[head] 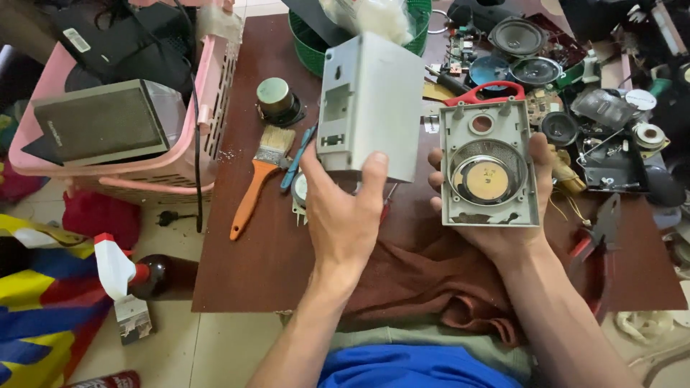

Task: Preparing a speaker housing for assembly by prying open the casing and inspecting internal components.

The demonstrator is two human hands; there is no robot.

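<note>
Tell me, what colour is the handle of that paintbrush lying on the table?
Orange. The paintbrush shows clearly in the head view, left of the left hand.

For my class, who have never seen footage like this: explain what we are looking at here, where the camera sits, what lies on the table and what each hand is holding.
There is one picture, taken by a camera worn on a person's head and looking down at their own two bare hands; no machine is involved.

The left hand grips a hollow grey plastic casing, the back shell of a small speaker box. The right hand holds the matching grey front panel, with a round speaker seated in it.

Below is a brown table. On it lie a paintbrush with an orange handle, a blue pen-like tool, a round speaker magnet, a reddish-brown cloth, and a heap of loose speakers and circuit parts at the upper right. A green basket stands at the far edge. A pink basket to the left holds another grey speaker box.
</note>
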